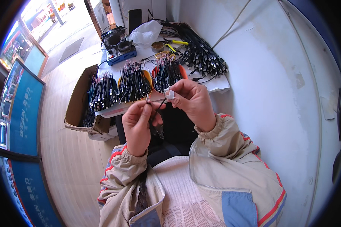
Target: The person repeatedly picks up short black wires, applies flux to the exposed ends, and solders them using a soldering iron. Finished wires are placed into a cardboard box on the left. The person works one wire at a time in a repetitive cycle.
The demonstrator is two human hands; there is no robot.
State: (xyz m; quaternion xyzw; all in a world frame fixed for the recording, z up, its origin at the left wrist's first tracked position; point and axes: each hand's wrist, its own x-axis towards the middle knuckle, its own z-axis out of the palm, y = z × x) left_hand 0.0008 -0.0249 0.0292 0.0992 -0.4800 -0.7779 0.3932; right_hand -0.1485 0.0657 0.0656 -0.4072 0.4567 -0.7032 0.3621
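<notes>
This looks like a small cable-assembly workbench set up inside a street-front shop. A white table against a scuffed white wall is crowded with bundles of short black wire leads, some lying in orange trays, and a bigger heap of black cables. A blue soldering station, a tin of flux and yellow-handled cutters sit at the back. A cardboard box of more leads stands on the wooden floor, beside glass doors facing a sunlit street.
</notes>
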